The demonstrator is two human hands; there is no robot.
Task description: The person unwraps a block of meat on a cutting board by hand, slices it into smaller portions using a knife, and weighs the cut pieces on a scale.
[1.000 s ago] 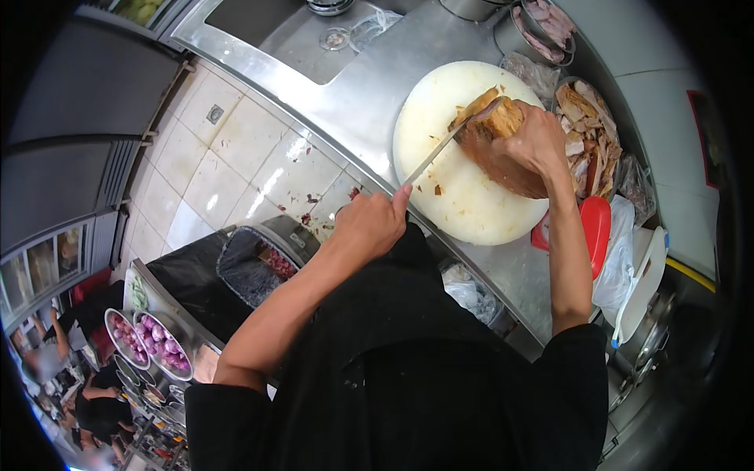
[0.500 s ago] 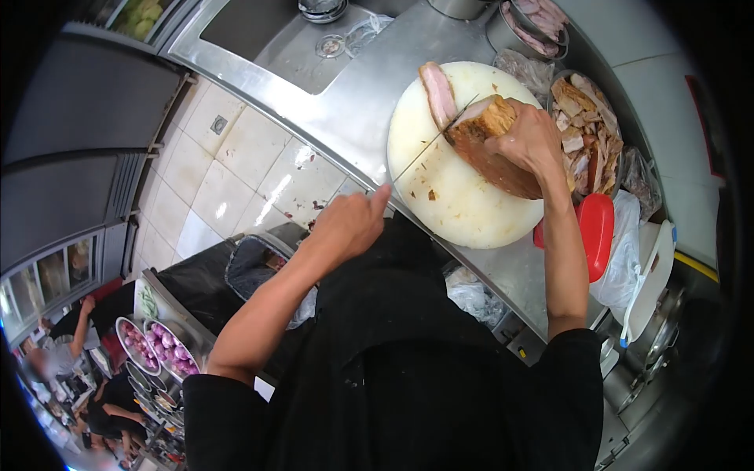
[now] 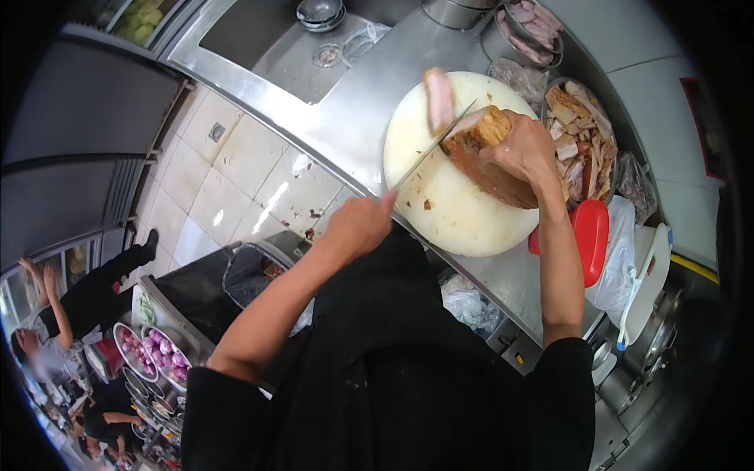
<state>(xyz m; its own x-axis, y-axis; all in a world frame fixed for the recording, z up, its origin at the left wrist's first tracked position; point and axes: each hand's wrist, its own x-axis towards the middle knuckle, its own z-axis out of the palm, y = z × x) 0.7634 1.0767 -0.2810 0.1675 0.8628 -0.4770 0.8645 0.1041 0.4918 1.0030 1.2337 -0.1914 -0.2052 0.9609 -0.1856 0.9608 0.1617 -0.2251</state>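
Head view: meat chunk (image 3: 488, 171) reddish-brown, golden-crusted, pale where cut.

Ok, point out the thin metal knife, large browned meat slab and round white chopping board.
Thin metal knife (image 3: 429, 151), head view: middle of the blade.
Large browned meat slab (image 3: 491, 177), head view: its brown side.
Round white chopping board (image 3: 475, 230), head view: bare lower part.

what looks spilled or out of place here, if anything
Dark red scraps lie strewn on the pale floor near the bin, as if they missed it; they are too small to identify. The crumbs on the board seem ordinary beside cut meat.
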